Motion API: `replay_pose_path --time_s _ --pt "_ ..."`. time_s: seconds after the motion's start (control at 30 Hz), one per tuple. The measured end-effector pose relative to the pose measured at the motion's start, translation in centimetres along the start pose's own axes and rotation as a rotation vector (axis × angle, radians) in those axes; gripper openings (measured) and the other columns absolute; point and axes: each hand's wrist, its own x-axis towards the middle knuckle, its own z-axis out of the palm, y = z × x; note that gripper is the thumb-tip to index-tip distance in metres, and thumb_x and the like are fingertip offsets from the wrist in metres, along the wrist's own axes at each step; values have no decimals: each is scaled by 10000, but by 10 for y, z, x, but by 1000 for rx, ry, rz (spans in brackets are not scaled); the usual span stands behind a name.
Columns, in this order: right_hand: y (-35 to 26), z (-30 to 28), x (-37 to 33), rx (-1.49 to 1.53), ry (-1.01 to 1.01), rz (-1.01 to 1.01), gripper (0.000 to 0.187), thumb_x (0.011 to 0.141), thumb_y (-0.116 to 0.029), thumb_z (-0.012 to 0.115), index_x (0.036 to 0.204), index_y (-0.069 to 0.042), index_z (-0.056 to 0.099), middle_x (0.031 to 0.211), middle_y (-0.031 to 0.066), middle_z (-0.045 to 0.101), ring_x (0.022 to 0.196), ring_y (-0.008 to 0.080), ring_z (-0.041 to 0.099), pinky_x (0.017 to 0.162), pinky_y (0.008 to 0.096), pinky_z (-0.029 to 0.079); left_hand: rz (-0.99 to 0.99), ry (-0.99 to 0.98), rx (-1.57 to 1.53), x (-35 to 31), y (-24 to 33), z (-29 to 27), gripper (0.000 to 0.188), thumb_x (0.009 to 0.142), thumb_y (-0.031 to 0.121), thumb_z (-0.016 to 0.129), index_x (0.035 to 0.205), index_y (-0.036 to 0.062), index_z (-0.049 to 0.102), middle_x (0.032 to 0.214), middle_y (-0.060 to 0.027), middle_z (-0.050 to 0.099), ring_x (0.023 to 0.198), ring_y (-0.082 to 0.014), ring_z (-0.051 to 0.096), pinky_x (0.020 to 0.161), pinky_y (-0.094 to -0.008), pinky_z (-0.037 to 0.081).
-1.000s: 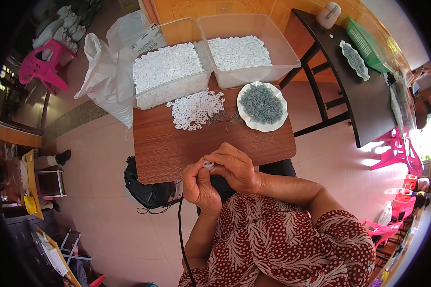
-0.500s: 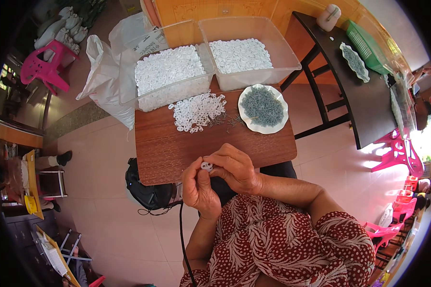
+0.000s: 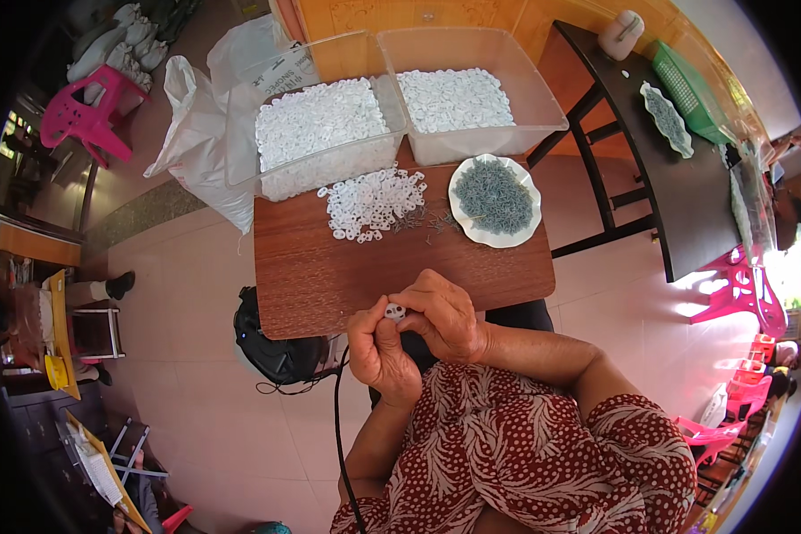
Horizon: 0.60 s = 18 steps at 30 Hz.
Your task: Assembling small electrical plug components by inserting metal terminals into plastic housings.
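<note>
In front of my body, just past the table's near edge, both hands meet around a small white plastic piece (image 3: pixel 395 311) with dark spots like holes. My left hand (image 3: pixel 382 354) pinches it from the left between thumb and fingers. From the right, my right hand (image 3: pixel 441 316) has its thumb and bent fingers closed at the same piece; whether a pin is between them is hidden. A pile of white plastic pieces (image 3: pixel 365 206) lies on the brown table (image 3: pixel 329 289). Beside it are loose grey screw-like pins (image 3: pixel 418 219) and a scalloped white plate (image 3: pixel 462 226) heaped with such pins.
Two clear plastic bins (image 3: pixel 334 173) (image 3: pixel 534 111) filled with white pieces stand at the far side. A white sack (image 3: pixel 196 142) leans left of them. At right is a dark table (image 3: pixel 650 169) with a green basket (image 3: pixel 674 76). A black bag (image 3: pixel 276 351) sits below the table's left.
The view has shifted slightly, so the hands appear a little further right. Both stay together around the white piece, which looks slightly turned.
</note>
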Motion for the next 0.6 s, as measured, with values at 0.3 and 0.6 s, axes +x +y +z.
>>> replay_pose_path --time_s 0.3,0.6 --pt "10 2 -6 -109 -16 -70 384 658 -9 702 997 48 529 759 99 521 614 226 512 497 300 423 -19 42 -42 -3 -7 10 236 955 198 478 1023 -16 548 855 -26 488 763 -101 452 692 -228 396" --pt "23 4 -12 -142 -32 -84 386 642 -16 698 985 34 529 749 76 514 600 204 503 467 284 395 -31 5 3 0 -14 11 191 963 162 463 1002 -8 542 839 -26 479 736 -101 446 659 -227 391"
